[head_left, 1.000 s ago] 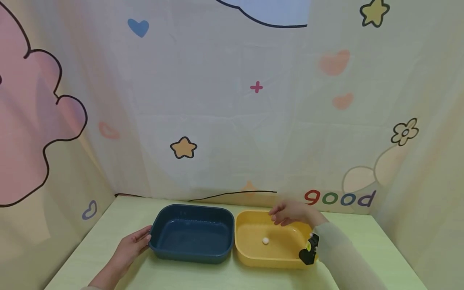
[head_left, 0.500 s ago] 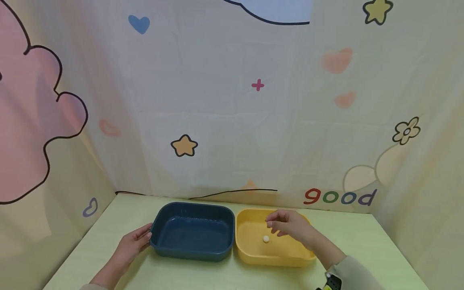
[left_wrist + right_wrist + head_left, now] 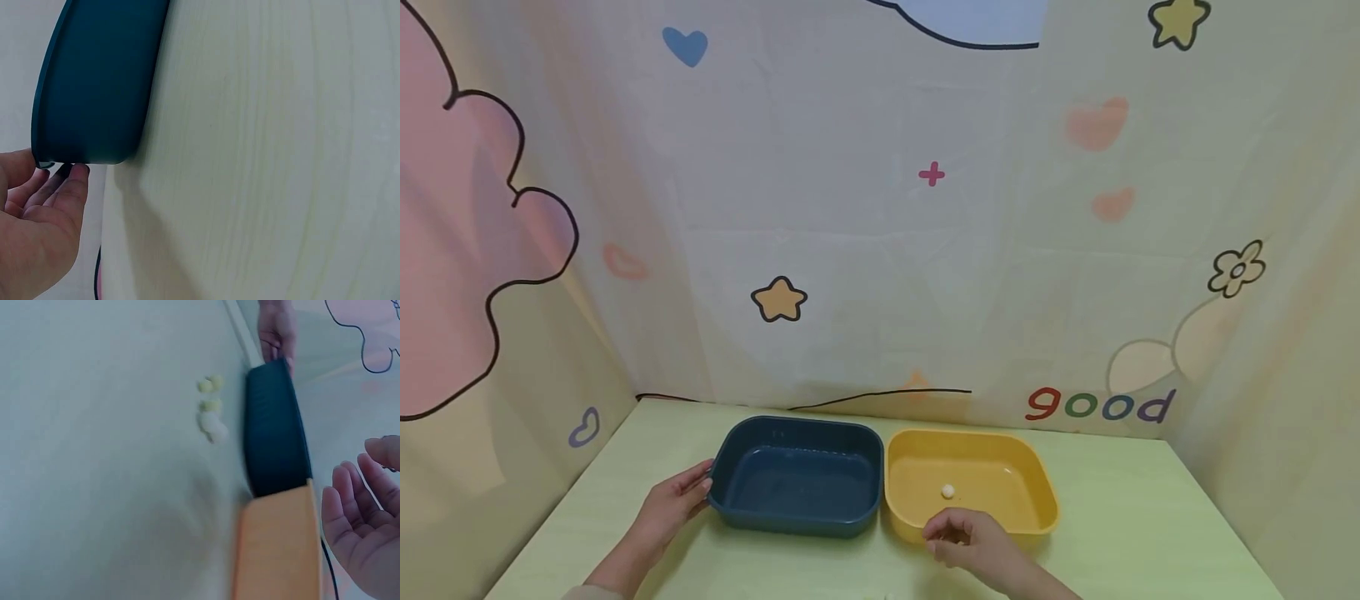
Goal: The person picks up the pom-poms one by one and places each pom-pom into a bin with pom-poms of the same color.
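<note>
My left hand (image 3: pixel 666 510) holds the left end of a dark blue basin (image 3: pixel 797 512). In the left wrist view the thumb (image 3: pixel 17 167) is at the rim and the fingertips (image 3: pixel 79 172) lie against the wall below it. Beside it stands a yellow basin (image 3: pixel 1045 500) with one small white round piece (image 3: pixel 948 492) on its floor. In front of the yellow basin, overlapping its near rim in the head view, is my right hand (image 3: pixel 973 542). Its fingers are loosely bent, and the right wrist view shows a gap between thumb and fingers.
Several small pale yellow-green pieces (image 3: pixel 206 385) and white ones (image 3: pixel 214 428) lie on the table before the blue basin, seen in the right wrist view. A printed curtain (image 3: pixel 850 208) rises behind the pale green table (image 3: pixel 1112 483).
The right hand has moved from over the yellow basin's back toward its near side and past the front rim. The left hand stays at the blue basin.
</note>
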The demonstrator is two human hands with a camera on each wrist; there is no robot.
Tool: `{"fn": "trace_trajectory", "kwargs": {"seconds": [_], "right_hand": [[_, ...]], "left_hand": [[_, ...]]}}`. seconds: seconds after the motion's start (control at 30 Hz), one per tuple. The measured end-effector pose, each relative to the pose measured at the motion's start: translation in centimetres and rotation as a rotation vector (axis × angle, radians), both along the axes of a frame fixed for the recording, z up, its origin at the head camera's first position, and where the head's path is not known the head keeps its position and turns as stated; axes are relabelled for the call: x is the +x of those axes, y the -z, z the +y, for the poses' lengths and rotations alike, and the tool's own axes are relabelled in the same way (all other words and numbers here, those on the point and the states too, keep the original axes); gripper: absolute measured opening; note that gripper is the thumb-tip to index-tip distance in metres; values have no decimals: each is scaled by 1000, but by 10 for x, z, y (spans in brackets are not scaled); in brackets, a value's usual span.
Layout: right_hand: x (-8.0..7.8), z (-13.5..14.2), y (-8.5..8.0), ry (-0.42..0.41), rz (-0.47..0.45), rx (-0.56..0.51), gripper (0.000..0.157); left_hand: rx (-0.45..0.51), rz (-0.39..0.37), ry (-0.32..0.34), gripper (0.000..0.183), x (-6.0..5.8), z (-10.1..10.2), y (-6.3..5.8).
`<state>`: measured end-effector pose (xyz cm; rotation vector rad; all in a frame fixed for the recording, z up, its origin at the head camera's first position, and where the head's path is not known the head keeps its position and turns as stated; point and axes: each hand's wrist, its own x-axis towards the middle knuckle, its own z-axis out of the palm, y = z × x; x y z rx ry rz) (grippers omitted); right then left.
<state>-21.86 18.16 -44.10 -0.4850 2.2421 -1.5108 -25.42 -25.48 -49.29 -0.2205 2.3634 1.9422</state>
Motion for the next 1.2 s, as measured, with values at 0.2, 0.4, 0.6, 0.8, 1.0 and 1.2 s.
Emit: {"fn": "trace_trajectory", "kwargs": {"seconds": [0.2, 0.4, 0.6, 0.8, 1.0, 1.2], "right_hand": [[10, -9, 29, -32, -46, 52, 21], [6, -11, 58, -43, -122, 36, 20], [2, -13, 80, -65, -137, 11, 21], [15, -25, 64, -23, -127, 58, 17], [15, -32, 69, -44, -90, 48, 16], [14, -38, 70, -73, 3, 131, 10]], "left_hand": [[0, -6, -1, 51, 0, -1, 1], [8, -4, 8, 51, 0, 0, 1], [7, -4, 8, 51, 0, 0, 1], [4, -4, 11, 51, 0, 0, 1], [11, -5, 8, 51, 0, 0, 1], [17, -4, 7, 51, 1, -1, 2]]}}
